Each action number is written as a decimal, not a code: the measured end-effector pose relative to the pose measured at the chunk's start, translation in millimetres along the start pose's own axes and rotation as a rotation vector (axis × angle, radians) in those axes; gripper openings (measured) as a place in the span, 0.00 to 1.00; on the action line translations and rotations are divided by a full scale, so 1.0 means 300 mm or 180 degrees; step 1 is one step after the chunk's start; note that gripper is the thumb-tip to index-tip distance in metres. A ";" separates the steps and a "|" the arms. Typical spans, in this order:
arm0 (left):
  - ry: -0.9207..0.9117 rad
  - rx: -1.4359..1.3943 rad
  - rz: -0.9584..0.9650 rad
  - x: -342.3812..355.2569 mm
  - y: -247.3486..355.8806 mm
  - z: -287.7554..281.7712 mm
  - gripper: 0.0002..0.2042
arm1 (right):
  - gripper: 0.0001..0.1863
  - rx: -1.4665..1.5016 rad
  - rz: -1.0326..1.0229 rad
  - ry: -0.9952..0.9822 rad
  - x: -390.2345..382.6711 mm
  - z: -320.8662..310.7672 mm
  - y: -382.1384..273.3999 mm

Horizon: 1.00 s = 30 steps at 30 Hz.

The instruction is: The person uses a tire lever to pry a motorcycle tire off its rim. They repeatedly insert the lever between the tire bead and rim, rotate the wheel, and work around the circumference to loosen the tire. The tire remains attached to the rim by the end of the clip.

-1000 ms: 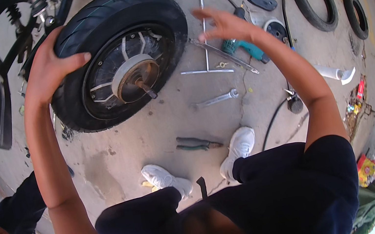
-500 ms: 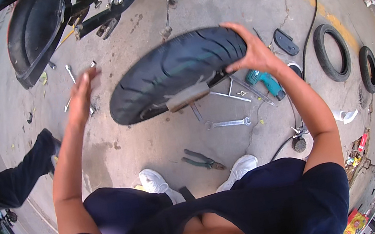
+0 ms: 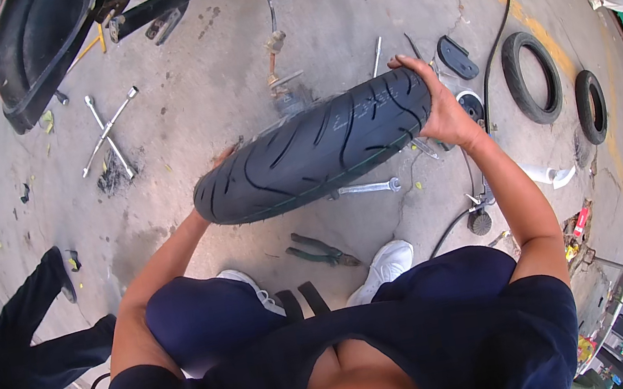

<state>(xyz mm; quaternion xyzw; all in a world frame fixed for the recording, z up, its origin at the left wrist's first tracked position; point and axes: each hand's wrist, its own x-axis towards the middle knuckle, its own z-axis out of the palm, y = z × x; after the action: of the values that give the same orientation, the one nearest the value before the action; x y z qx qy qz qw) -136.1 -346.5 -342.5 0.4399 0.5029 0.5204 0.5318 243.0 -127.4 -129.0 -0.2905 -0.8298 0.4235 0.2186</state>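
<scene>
A wheel with a black, grooved tyre (image 3: 316, 148) is held up off the ground in front of me, tilted with its right end higher. My right hand (image 3: 442, 111) grips that right end, thumb and fingers on either side of the tread. At the other end my left hand (image 3: 223, 156) is wrapped round behind the tyre; only a bit of its fingers shows. The hub is mostly hidden behind the tread. Below the tyre lies an open-end wrench (image 3: 367, 188), partly covered. Pliers with dark green handles (image 3: 321, 250) rest on the concrete between my shoes.
A cross-shaped lug wrench (image 3: 105, 134) lies at the left. Part of a motorbike (image 3: 48, 49) stands at the upper left. Two loose tyres (image 3: 533, 77) sit at the right, past a black hose (image 3: 496, 40). Another person's dark-trousered legs (image 3: 42, 330) are at the left.
My left hand, raised and apart from the wheel before, has come down onto its left end. The wheel has turned so the tread faces me, covering the hub. The person's legs at left have shifted.
</scene>
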 end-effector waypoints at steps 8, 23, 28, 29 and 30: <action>-0.0257 0.1568 -0.0708 0.052 0.310 -0.012 0.40 | 0.52 0.0349 0.0847 0.0546 -0.118 0.007 0.077; 0.0729 0.1169 -0.0697 0.428 0.705 -0.093 0.34 | 0.42 0.3616 0.1874 0.0590 -0.072 0.345 0.319; 0.1457 0.1809 -0.0470 0.645 0.747 0.016 0.37 | 0.41 0.3509 0.2171 0.0527 -0.037 0.391 0.422; 0.1337 0.1985 -0.0641 0.696 0.779 0.013 0.36 | 0.41 0.3674 0.2281 0.0467 -0.020 0.397 0.433; 0.1194 0.2131 -0.0805 0.757 0.815 0.017 0.36 | 0.41 0.3811 0.2402 0.0429 -0.008 0.388 0.433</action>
<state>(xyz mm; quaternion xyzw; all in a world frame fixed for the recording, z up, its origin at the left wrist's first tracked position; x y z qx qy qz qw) -169.1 -102.5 -117.1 0.4208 0.7831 0.3295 0.3179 212.3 -134.7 -300.6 -0.4136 -0.2820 0.8346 0.2299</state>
